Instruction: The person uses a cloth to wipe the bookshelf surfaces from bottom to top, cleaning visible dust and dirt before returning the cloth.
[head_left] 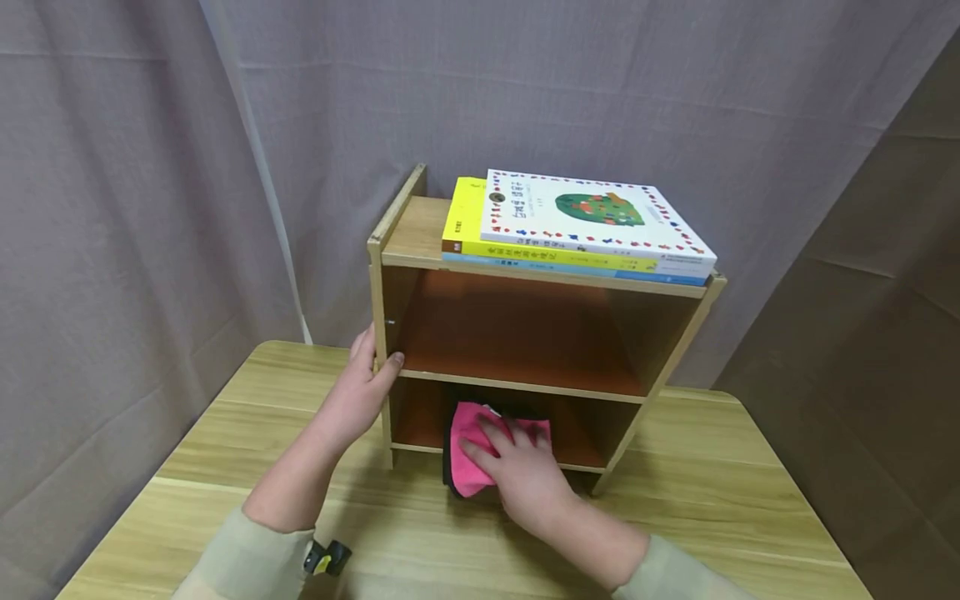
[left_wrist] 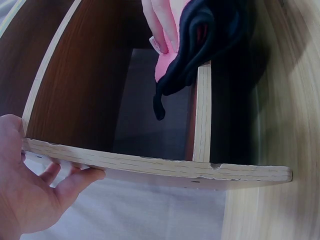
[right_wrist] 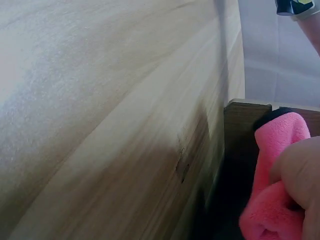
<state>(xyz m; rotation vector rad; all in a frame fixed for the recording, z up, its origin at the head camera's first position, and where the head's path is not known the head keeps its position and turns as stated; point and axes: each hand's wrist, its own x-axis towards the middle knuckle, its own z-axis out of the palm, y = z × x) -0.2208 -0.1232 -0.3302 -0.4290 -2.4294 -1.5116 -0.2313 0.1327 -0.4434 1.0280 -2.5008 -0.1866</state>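
Note:
A small wooden bookshelf [head_left: 521, 385] stands on the table. At its left side, my left hand [head_left: 365, 385] grips the side panel [left_wrist: 150, 167], thumb on the front edge and other fingers along the outer face. My right hand [head_left: 525, 475] holds a pink cloth [head_left: 468, 450] with a dark underside at the lower compartment. Its fingers [left_wrist: 162, 22] spread over the cloth, which bunches beneath the palm in the right wrist view. Part of the cloth hangs over the bottom board's front edge [left_wrist: 202, 115]. The fingertips' undersides are hidden.
A stack of books [head_left: 592, 221] lies on the bookshelf's top board, a white-covered one uppermost, overlapping a yellow one. The wood-grain table [head_left: 720, 492] extends around the shelf. Grey curtains [head_left: 300, 108] hang behind and at the sides.

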